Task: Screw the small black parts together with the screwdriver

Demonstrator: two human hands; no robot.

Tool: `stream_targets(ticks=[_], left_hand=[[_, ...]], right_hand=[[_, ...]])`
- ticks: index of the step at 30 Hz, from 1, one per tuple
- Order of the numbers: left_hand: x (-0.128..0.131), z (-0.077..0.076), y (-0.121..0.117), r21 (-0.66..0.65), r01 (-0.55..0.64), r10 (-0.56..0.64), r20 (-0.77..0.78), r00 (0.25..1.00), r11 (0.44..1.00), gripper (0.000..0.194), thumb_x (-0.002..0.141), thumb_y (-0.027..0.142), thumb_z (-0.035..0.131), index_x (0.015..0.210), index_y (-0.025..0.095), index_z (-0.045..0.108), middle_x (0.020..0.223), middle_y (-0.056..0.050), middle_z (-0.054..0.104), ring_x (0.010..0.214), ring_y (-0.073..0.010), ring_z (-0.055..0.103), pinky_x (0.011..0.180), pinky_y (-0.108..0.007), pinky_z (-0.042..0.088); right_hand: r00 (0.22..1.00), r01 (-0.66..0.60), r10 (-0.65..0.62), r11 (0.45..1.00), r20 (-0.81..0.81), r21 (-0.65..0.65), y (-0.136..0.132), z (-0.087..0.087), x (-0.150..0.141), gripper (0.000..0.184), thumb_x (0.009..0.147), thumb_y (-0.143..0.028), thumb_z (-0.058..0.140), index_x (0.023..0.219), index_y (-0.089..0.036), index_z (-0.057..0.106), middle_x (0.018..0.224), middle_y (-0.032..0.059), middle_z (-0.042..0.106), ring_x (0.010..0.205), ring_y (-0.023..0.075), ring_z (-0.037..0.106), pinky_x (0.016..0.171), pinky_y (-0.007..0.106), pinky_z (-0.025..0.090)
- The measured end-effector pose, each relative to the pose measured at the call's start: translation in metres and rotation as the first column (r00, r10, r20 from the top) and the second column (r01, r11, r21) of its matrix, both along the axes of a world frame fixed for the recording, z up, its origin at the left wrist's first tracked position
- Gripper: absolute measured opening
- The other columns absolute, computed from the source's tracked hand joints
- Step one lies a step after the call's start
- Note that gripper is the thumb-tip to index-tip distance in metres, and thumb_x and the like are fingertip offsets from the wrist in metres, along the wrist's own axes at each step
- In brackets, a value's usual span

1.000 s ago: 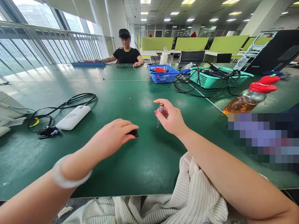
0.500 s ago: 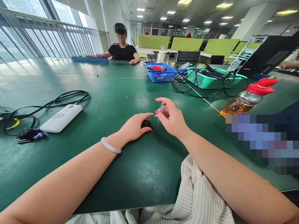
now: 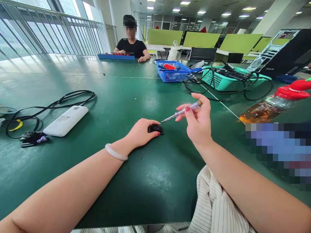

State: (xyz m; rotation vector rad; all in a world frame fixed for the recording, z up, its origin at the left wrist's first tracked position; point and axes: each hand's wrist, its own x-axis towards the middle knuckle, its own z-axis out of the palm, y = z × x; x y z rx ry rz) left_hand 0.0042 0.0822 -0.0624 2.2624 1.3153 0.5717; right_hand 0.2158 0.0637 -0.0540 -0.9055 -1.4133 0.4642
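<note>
A small black plastic piece rests on the green tabletop. Thumb and fingers of my left hand are closed around its sides; what the piece is I cannot make out. In my right hand is a screwdriver with a clear purplish handle and a thin metal shaft. It is tilted, its tip pointing left and down, close to the top of the black piece. Whether the tip touches it I cannot tell.
To the left lie a white power bank and a looped black cable. A blue basket and a green basket with cables stand farther back. At right is a red-capped bottle. Across the table sits a person behind a blue rack.
The screwdriver has swung from nearly upright to a slant, with my right hand moving right. My left hand keeps its hold, and the black piece now shows more. The view has shifted slightly.
</note>
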Motion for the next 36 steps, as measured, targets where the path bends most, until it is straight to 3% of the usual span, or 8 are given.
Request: stream_targets(ticks=[16, 24, 30, 36], left_hand=[[0.0, 0.0, 0.0, -0.015, 0.024, -0.024, 0.027, 0.999, 1.0, 0.037, 0.088, 0.032, 0.071, 0.124, 0.025, 0.074, 0.121, -0.003, 0.078, 0.112, -0.0273, 0.069, 0.1, -0.04, 0.056], [0.0, -0.001, 0.001, -0.008, 0.027, -0.027, 0.017, 0.999, 1.0, 0.034, 0.089, 0.034, 0.071, 0.121, 0.025, 0.076, 0.119, -0.003, 0.078, 0.112, -0.0279, 0.068, 0.1, -0.041, 0.055], [0.0, -0.001, 0.0, 0.0, 0.036, -0.036, -0.021, 0.999, 0.999, 0.038, 0.091, 0.034, 0.069, 0.127, 0.025, 0.073, 0.122, -0.004, 0.077, 0.117, -0.0283, 0.064, 0.106, -0.043, 0.052], [-0.001, -0.002, 0.0, -0.006, 0.044, -0.045, -0.038, 0.998, 0.999, 0.039, 0.092, 0.033, 0.065, 0.13, 0.026, 0.071, 0.124, -0.004, 0.076, 0.121, -0.0287, 0.061, 0.108, -0.044, 0.051]], right_hand=[[0.989, -0.088, 0.103, 0.986, 0.102, -0.139, -0.001, -0.001, 0.002, 0.034, 0.102, -0.049, 0.051, 0.133, -0.036, 0.045, 0.1, 0.0001, 0.07, 0.069, 0.0164, 0.069, 0.082, 0.047, 0.062], [0.986, -0.09, 0.116, 0.976, 0.122, -0.198, -0.002, 0.004, 0.003, 0.036, 0.102, -0.041, 0.053, 0.136, -0.037, 0.047, 0.101, 0.0018, 0.075, 0.106, 0.0245, 0.073, 0.096, 0.052, 0.056], [0.987, -0.031, 0.062, 0.98, 0.151, -0.197, 0.003, 0.002, 0.006, 0.039, 0.101, -0.044, 0.055, 0.139, -0.037, 0.049, 0.096, 0.0018, 0.076, 0.109, 0.0269, 0.073, 0.099, 0.057, 0.055], [0.995, -0.033, 0.052, 0.977, 0.085, -0.21, 0.008, 0.0, 0.008, 0.042, 0.098, -0.047, 0.061, 0.137, -0.036, 0.05, 0.095, 0.0007, 0.077, 0.094, 0.0231, 0.075, 0.096, 0.053, 0.06]])
